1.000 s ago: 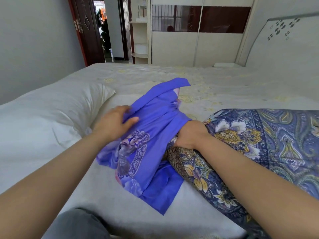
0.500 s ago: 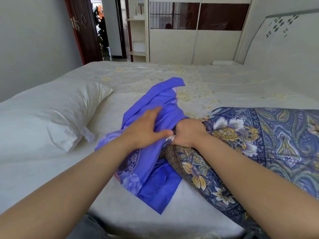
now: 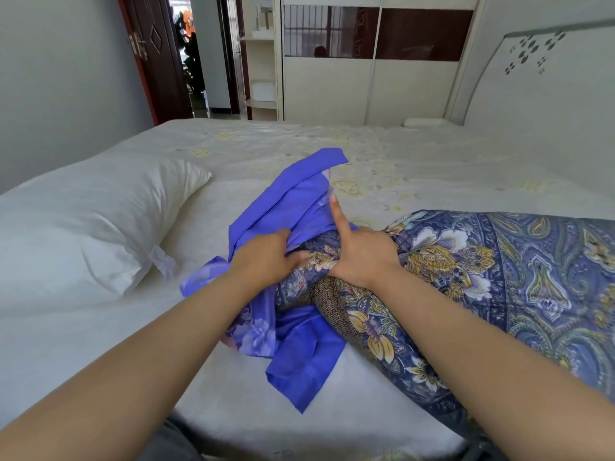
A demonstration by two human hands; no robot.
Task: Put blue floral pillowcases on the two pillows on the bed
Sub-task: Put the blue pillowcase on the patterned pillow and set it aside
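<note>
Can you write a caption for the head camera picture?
Both hands bunch a blue floral pillowcase beside a white pillow.

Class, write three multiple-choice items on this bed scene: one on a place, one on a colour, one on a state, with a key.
1. Where does the bare white pillow lie?
A. left of the hands
B. on the floor
C. under the patterned pillow

2. What colour is the loose pillowcase?
A. red
B. blue
C. green

3. What is the left hand doing?
A. hanging idle
B. resting on the headboard
C. gripping fabric

Key: 1 A, it lies at the bed's left side. 2 B, its plain side is bright blue. 3 C, its fingers curl into cloth beside the right hand.
</note>
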